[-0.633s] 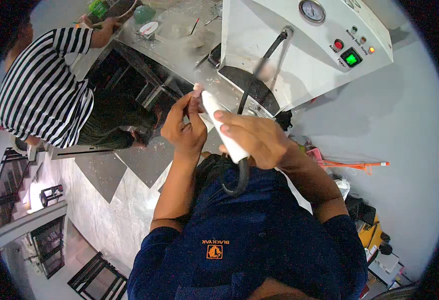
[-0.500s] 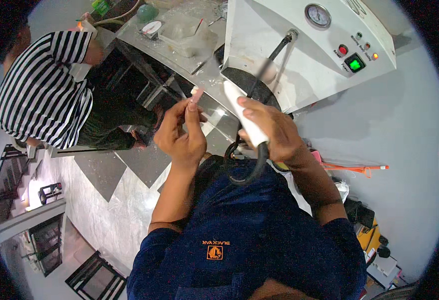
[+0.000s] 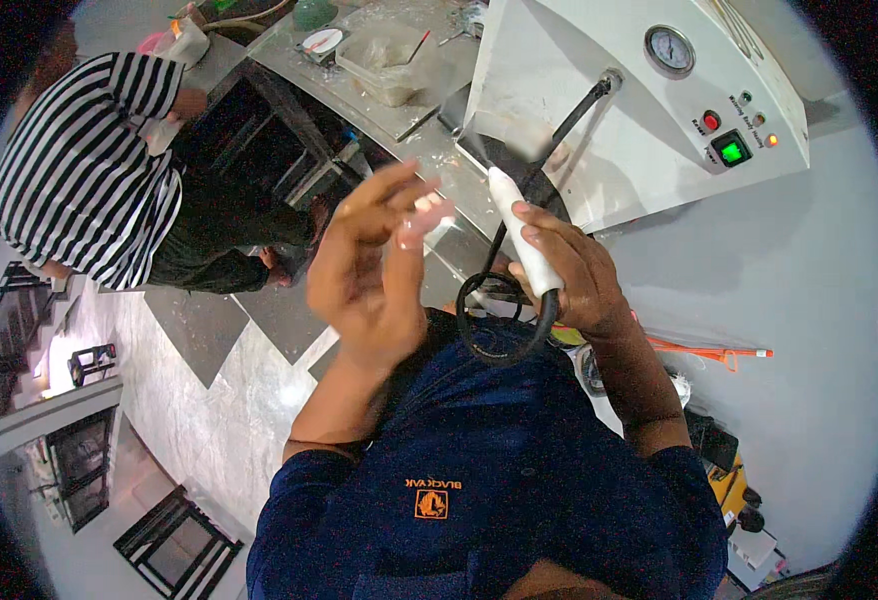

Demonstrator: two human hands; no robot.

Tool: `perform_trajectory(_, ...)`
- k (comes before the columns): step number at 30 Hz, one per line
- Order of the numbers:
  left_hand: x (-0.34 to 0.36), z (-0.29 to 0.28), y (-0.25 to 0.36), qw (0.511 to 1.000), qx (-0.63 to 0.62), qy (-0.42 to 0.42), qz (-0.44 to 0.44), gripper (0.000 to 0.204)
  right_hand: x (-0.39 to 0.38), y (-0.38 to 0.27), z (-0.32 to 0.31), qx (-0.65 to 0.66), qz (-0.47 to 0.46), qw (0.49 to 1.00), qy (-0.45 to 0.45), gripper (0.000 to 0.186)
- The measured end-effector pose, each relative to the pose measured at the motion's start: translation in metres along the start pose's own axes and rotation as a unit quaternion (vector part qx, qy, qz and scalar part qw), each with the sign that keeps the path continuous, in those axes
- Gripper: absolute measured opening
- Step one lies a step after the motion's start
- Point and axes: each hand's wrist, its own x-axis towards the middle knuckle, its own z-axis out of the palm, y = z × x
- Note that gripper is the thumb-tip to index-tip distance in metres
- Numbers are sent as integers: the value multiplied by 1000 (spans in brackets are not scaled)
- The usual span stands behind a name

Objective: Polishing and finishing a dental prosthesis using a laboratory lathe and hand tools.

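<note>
A small pink piece with white, tooth-like bits (image 3: 425,221), like a partial denture, is at the thumb tip of my left hand (image 3: 367,275). Motion smears that hand; its other fingers are raised and loosely curled. My right hand (image 3: 574,268) is wrapped round a white, pointed handpiece (image 3: 525,232), tip up and slightly left. From the handpiece's lower end a black hose (image 3: 504,357) loops in front of my dark blue shirt. The handpiece tip stands a short way right of the pink piece, apart from it.
A white machine (image 3: 639,150) with a pressure gauge (image 3: 670,50) and lit green switch (image 3: 731,150) stands at the far right. On the bench (image 3: 379,115) are a clear plastic tub (image 3: 389,90) and a small round dial (image 3: 321,43). A person in a striped shirt (image 3: 89,175) bends at left.
My left hand has turned and its fingers have lifted and spread, bringing the pink piece rightward and lower. The right hand with the handpiece has shifted slightly right. The view has swung a little.
</note>
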Motion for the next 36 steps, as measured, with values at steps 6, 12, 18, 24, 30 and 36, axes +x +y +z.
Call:
perform_trajectory(6, -4, -1, -20, 981, -105, 50, -157, 9, 6, -11, -5, 2, -19, 1000, -7, 56)
perform_trajectory(12, -6, 0, -38, 995, 55, 55, -58, 11, 17, -25, -6, 18, -56, 998, -8, 53)
perform_trajectory(18, -4, -1, -38, 980, -74, 48, -179, 13, 22, -30, -3, 12, -76, 997, 10, 54)
perform_trajectory(24, -1, -5, -35, 970, -54, 57, -228, 16, 22, -36, -2, 36, -78, 996, -16, 53)
perform_trajectory(30, 4, -6, -35, 893, -285, 95, -334, 14, 17, -38, 7, 14, -98, 995, -10, 52)
perform_trajectory(36, 3, -9, -44, 849, -320, 94, -410, 14, 13, -38, 8, 12, -88, 996, -24, 48)
